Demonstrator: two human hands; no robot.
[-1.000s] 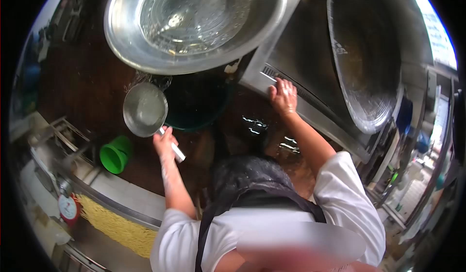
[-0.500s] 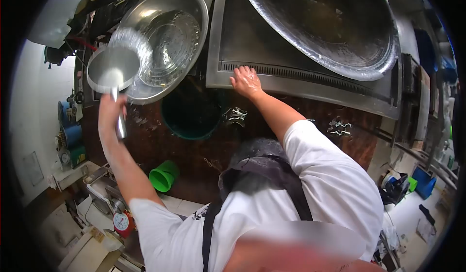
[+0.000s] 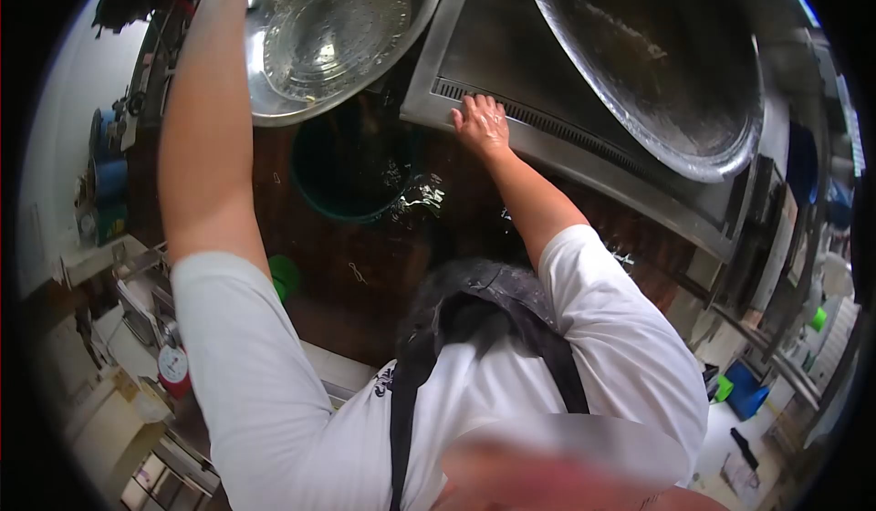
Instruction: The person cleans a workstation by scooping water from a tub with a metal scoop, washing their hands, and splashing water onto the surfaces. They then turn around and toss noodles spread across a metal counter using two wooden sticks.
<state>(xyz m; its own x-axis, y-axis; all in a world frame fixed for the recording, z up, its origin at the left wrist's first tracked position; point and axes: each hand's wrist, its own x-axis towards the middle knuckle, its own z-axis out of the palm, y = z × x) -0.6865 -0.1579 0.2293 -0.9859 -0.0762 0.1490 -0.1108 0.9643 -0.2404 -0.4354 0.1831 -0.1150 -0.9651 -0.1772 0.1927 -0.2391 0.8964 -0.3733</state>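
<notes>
Our R hand (image 3: pixel 482 128) is palm-down on the near-L edge of the steel counter (image 3: pixel 484 46), fingers loosely spread over the slotted vent strip (image 3: pixel 566 135), wet & holding nothing. Our L forearm (image 3: pixel 205 82) reaches fwd, well L of the counter, & leaves the pic at the top edge. Our L hand is out of frame, so can't tell if it's wide, narrow or gripping smth.

The steel basin (image 3: pixel 292 105) is just L of the counter, w/ clear water (image 3: pixel 333 27) in it; the far side of its rim is cut off by the pic edge. The big round pan (image 3: pixel 703 137) sits tilted on the R part of the counter, w/ a dark interior & shiny wet rim.

The dark green tub (image 3: pixel 315 187) is down on our side of the counter, toward its L, partly under the basin's near rim; contents too dark to tell. Brown wet floor (image 3: pixel 347 310) runs btwn us & the counter, w/ a small pale strand (image 3: pixel 357 272) on it. The bright green container (image 3: pixel 285 278) is farther L of the counter, part-hidden by our L sleeve (image 3: pixel 242 328). The red scale w/ a round white dial (image 3: pixel 172 365) is well L of the counter, nearer us; the blue bin (image 3: pixel 748 391) is R of it, also on our side.
</notes>
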